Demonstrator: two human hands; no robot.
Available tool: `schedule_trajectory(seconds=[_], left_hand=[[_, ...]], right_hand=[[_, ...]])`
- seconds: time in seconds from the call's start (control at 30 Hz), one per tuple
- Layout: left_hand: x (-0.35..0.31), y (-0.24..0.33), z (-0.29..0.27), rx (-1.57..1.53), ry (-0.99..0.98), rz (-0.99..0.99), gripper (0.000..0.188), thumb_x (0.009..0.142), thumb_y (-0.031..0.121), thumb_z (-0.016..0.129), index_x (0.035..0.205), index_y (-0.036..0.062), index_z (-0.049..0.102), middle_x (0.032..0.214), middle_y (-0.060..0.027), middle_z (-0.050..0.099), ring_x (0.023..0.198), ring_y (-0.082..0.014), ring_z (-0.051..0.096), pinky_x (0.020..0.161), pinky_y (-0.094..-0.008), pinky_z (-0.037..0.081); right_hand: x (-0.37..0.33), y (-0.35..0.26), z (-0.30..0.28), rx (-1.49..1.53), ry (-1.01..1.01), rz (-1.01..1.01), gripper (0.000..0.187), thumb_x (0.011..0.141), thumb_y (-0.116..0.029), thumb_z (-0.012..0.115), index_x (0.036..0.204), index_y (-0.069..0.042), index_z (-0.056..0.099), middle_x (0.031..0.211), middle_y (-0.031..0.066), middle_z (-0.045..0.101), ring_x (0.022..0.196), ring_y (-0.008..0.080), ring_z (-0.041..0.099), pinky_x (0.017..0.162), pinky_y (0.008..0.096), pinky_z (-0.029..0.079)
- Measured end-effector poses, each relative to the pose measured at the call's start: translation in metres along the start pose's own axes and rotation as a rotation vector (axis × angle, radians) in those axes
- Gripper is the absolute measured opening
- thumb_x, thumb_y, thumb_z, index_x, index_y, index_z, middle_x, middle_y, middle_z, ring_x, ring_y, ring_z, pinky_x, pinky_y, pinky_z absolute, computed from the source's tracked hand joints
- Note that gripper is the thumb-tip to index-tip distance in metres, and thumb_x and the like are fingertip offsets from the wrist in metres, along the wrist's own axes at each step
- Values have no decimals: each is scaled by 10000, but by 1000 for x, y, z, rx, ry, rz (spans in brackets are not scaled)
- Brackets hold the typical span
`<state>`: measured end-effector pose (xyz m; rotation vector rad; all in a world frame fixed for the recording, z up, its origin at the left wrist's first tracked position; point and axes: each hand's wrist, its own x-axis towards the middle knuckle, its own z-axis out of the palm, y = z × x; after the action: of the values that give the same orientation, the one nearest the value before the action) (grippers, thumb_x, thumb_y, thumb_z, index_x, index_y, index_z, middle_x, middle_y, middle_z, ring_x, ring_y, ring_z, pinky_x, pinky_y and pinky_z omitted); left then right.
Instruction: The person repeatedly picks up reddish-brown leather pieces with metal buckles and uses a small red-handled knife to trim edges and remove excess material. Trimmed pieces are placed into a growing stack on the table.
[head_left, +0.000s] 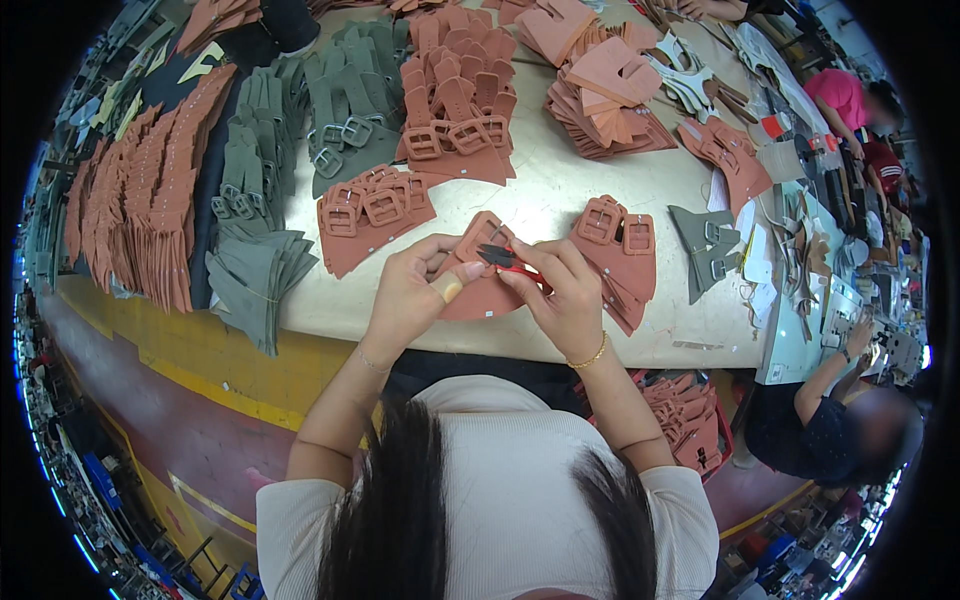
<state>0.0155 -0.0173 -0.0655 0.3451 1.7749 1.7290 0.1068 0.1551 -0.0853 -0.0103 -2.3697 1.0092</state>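
Over the near edge of the table, my left hand (412,288) grips a terracotta leather shoe piece (487,299) with a leather-covered buckle at its top. My right hand (562,292) is closed around small black-and-red snips (497,258). Their dark blades lie against the piece just below the buckle, by my left fingertips. Whether the blades touch a thread is too small to tell. To the left of my hands sits a stack of buckled terracotta pieces (350,240). Another buckled terracotta stack (620,275) lies close by my right hand.
Rows of terracotta pieces (140,200) and green pieces (262,280) fill the table's left side. More terracotta stacks (605,95) lie farther back. A green buckled piece (705,250) is at right. Below the table edge stands a red crate (722,440). Co-workers (835,420) sit at right.
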Motion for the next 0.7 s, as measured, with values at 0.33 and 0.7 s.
schedule_trajectory(seconds=[0.33, 0.7], left_hand=[[-5, -4, 12, -71, 68, 51, 246, 875, 76, 674, 1076, -49, 609, 889, -80, 702, 784, -64, 629, 695, -208, 494], [-4, -9, 12, -203, 87, 103, 270, 990, 193, 525, 1134, -23, 598, 980, -26, 651, 898, -51, 568, 795, -214, 460]], right_hand=[[-3, -2, 9, 33, 88, 51, 322, 752, -118, 773, 1048, -29, 680, 857, 83, 635, 626, 177, 613, 525, 282, 485], [2, -4, 1, 301, 182, 275, 315, 747, -154, 801, 962, 8, 638, 793, 37, 608, 662, 125, 541, 613, 243, 452]])
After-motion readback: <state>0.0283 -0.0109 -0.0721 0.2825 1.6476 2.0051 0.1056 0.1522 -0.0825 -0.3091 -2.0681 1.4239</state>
